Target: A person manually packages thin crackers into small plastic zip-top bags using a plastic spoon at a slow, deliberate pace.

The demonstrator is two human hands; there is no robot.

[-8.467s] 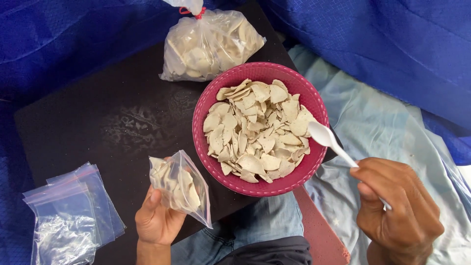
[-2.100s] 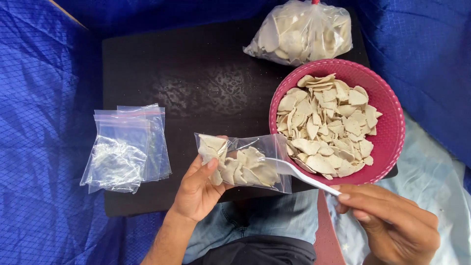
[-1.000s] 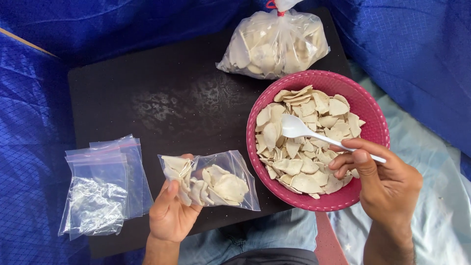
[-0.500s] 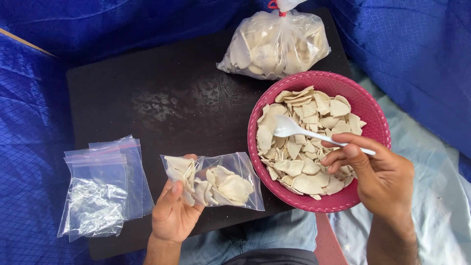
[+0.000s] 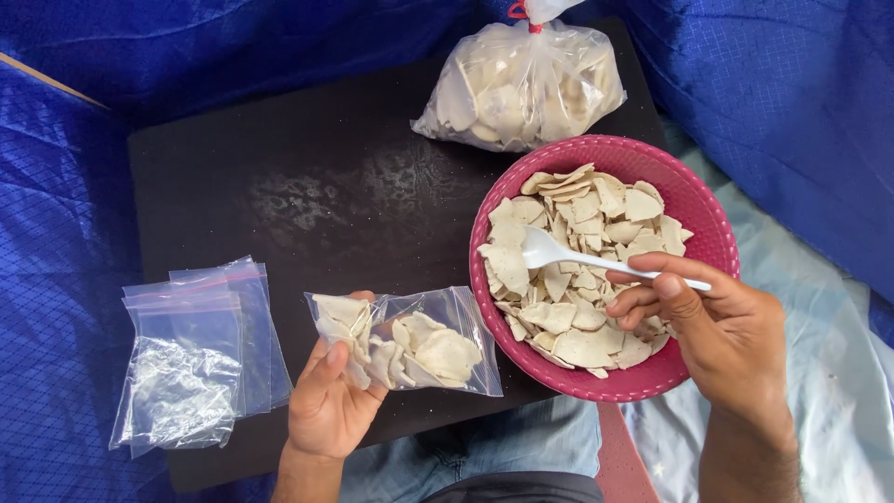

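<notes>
A white plastic spoon (image 5: 596, 264) is gripped by its handle in the right hand (image 5: 722, 335), the fingers closed around it. The spoon's bowl is laid among the pale, flat chips (image 5: 577, 261) that fill the pink perforated bowl (image 5: 708, 237). That bowl is set on the right end of a black board (image 5: 307, 196), its near rim hanging just past the board's edge.

To the left of the pink bowl, a small clear zip bag (image 5: 419, 345) is held by the left hand (image 5: 326, 405), pinched at its left end between thumb and fingers. The bag is partly filled with the same chips, and its right end is brought just beside the bowl's rim.

Further left of the bowl, a small stack of empty clear zip bags (image 5: 196, 354) is laid across the board's left edge. Behind the bowl, nearly touching its far rim, a larger clear bag (image 5: 517, 88), tied shut at the top with a red band, is packed with more chips.
</notes>
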